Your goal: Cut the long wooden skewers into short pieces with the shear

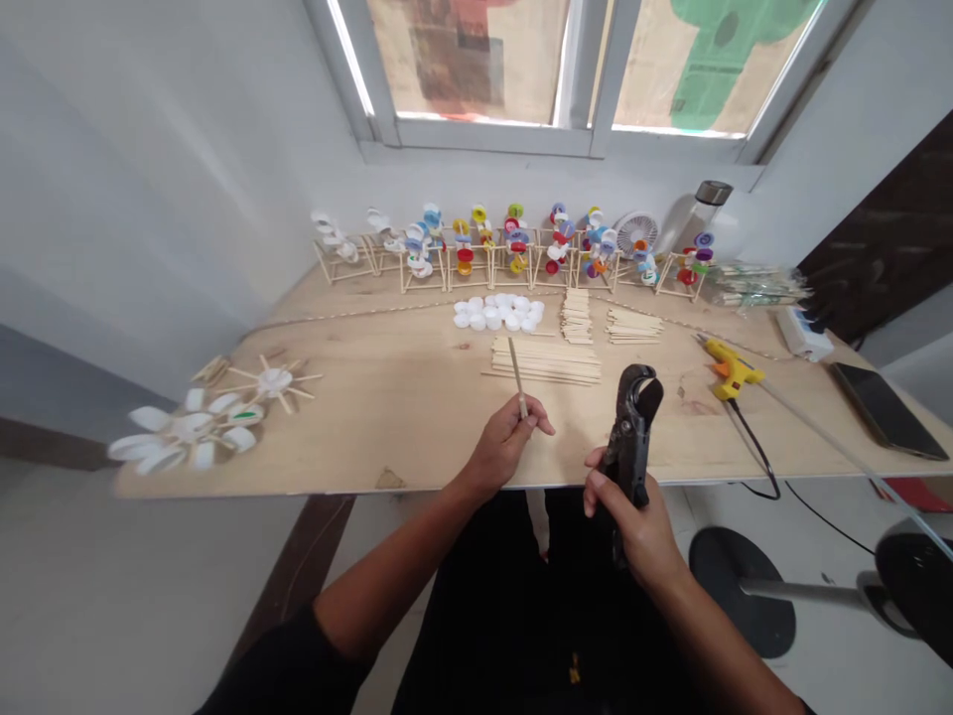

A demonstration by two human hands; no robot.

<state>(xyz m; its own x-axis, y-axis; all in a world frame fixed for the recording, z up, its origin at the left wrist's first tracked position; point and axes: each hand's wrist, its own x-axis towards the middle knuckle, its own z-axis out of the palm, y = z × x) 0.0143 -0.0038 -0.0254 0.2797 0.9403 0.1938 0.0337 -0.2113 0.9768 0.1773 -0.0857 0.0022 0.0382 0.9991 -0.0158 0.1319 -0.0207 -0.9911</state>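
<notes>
My left hand [506, 442] pinches a thin wooden stick [516, 369] that points up and away over the table. In my right hand [632, 511] is a black pipe cutter [631, 427] with a hooked head, held upright at the table's front edge and apart from the stick. Beyond my left hand lies a pile of long wooden sticks [547, 359]. Behind it are shorter stick bundles [576, 316] and a group of white bottle caps [495, 312].
Small stick-and-cap wheel models [513, 248] line the back. At left lie a white cap wheel [190, 427] and a spoked stick hub [275, 381]. To the right are a yellow glue gun [734, 369], a black phone [885, 409] and a power strip [804, 333].
</notes>
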